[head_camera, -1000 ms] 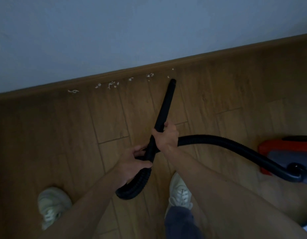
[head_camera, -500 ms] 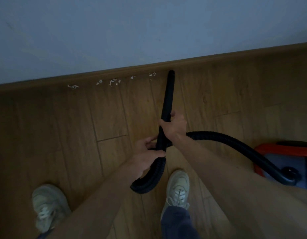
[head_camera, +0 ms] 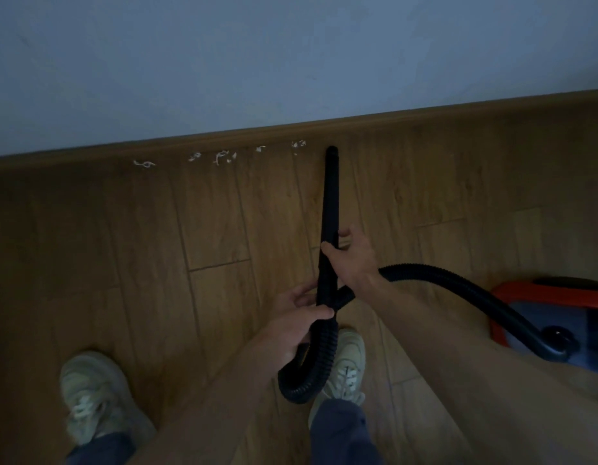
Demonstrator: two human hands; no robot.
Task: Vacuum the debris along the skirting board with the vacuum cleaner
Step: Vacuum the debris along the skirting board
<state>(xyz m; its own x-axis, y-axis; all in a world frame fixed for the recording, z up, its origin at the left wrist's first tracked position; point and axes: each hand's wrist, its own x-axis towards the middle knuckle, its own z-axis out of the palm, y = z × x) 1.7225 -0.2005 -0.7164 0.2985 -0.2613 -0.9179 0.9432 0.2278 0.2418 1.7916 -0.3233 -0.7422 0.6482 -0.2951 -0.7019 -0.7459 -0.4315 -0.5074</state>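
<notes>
1. The right hand (head_camera: 349, 260) gripped the black crevice nozzle (head_camera: 329, 203) about midway, thumb across the front and fingers curled behind it. The left hand (head_camera: 301, 317) was wrapped round the nozzle's lower end, where the ribbed hose (head_camera: 458, 283) joined it.
2. Over the last second the nozzle had swung from a rightward lean to nearly straight ahead of the right fingers. Its tip now sat just short of the skirting board (head_camera: 458, 119).
3. The two small flecks that had lain by the tip a second earlier were no longer visible, so they had probably been sucked up.
4. The remaining debris (head_camera: 223, 157), white scraps in a row against the board, lay far beyond the fingers and to their left. The nearest scrap (head_camera: 298, 144) was just left of the tip.
5. My reading is that the sweep had only begun and the tip needed to travel left along the board.
6. The red vacuum cleaner (head_camera: 552, 317) stood well right of both hands, its hose looping below the left fingers.
</notes>
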